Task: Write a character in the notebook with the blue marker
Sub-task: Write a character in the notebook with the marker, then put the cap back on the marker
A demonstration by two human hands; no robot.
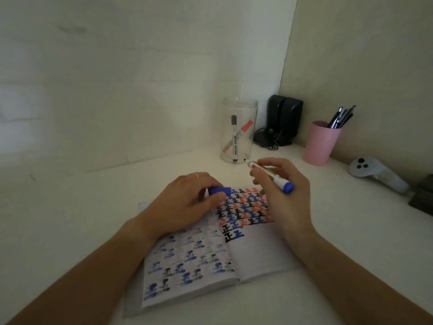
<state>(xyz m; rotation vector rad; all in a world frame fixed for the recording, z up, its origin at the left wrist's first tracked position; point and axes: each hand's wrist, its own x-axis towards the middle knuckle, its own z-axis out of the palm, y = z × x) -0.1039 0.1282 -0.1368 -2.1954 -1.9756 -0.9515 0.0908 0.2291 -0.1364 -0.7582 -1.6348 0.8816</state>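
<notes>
above the open notebook [255, 252], over its top right corner, my right hand [284, 195] has its fingers [259, 171] pinched around the blue marker [269, 175]. its uncapped tip points away towards the clear jar [239, 130], its blue end towards me. my left hand [185, 205] rests on the left page, its fingers closed on the blue cap [219, 191].

the marker looks like light, rigid, smooth plastic, a slim white barrel, and i judge it could roll or slip in a loose pinch. for writing i would take it low on the barrel near the tip, which first needs turning down to the page. the tip is probably soft felt and should need only light pressure.

the notebook is thin and floppy, its matte paper bowing at the spine; ink has bled through onto the left page, so the sheets seem absorbent. the right page carries rows of red, blue and black characters, with bare paper below them. the worktop [93, 207] is smooth and pale.
</notes>
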